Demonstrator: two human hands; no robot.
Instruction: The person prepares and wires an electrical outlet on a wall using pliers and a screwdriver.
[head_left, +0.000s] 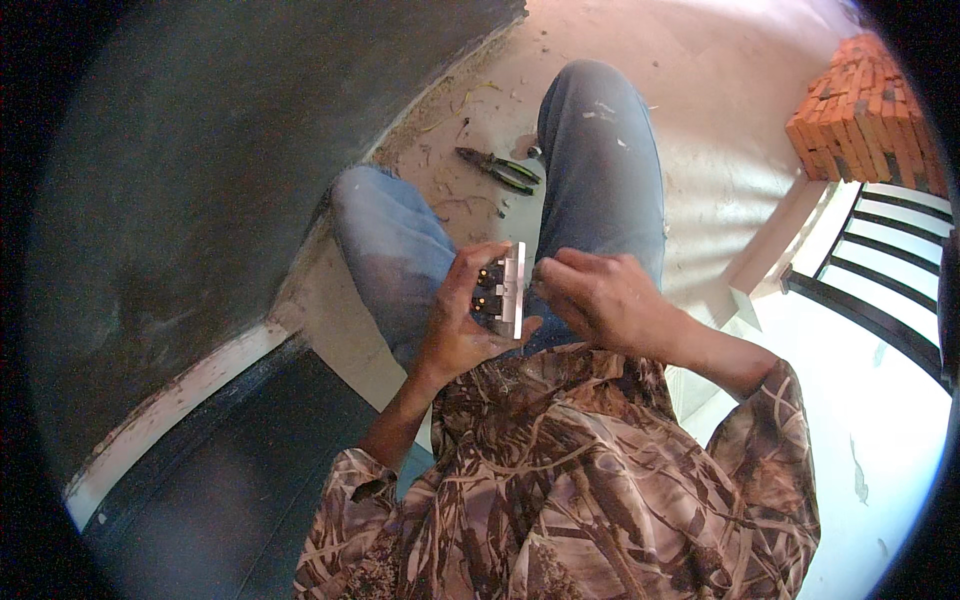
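Observation:
My left hand (458,325) grips an electrical wall switch or socket plate (515,290) by its top and bottom edges, between my knees. Its white face is turned to the right; the back, with black terminal blocks and brass-coloured screws, faces the left palm. Close to the white face is my right hand (610,300), its fingers curled and pinched together. Whatever may be between those fingertips is too small or hidden to make out. On the floor beyond the plate lie combination pliers (498,170) with black and green handles.
A dark wall (200,180) rises on the left, with a dark panel (230,470) below it. Bits of wire and debris (470,205) litter the floor around the pliers. To the far right are stacked orange bricks (865,115) and a black metal railing (880,290).

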